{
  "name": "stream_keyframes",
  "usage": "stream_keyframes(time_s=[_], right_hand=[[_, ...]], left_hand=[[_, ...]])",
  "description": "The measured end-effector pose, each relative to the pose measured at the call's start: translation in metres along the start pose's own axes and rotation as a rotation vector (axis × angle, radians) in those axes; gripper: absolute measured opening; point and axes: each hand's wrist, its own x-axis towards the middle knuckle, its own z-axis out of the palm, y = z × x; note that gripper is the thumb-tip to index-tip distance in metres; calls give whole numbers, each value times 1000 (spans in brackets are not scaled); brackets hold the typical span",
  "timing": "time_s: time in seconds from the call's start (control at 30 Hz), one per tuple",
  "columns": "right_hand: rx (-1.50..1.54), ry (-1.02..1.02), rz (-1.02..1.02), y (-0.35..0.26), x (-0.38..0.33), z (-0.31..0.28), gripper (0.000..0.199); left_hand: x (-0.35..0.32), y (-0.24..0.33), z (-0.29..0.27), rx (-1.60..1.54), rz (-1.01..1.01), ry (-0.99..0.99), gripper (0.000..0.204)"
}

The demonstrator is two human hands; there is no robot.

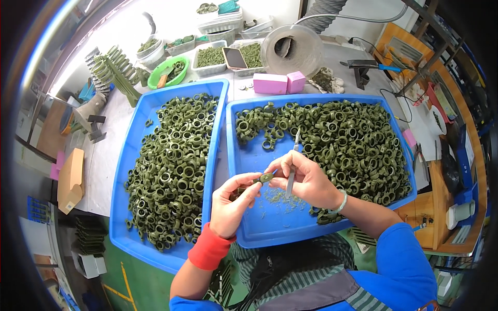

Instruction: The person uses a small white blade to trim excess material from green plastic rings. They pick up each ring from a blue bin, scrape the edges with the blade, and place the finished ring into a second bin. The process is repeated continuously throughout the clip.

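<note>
My left hand pinches a dark green ring that has a flat-topped head. Fingertips of my right hand meet the ring from the other side. The same right hand also grips a slim metal hand tool, its pointed end up and away from the ring. Both hands are above the right blue tray, which holds a heap of similar green rings. Green shavings lie on its bottom below my hands.
To the left stands another blue tray full of green rings. Behind are pink blocks, a clear round hood on a hose, a phone on tubs of green pieces, and a green basin. A cardboard box sits far left.
</note>
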Motion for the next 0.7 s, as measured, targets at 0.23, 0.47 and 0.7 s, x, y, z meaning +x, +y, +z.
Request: stream_keyframes(time_s=[0.23, 0.47, 0.7], right_hand=[[30, 35, -77, 3, 0, 5, 26], [43, 17, -60, 5, 0, 4, 26], [-380, 2, -63, -4, 0, -1, 17]], left_hand=[[4, -8, -3, 299, 369, 26, 25], [0, -5, -1, 217, 252, 43, 26], [0, -3, 3, 376, 399, 6, 26]])
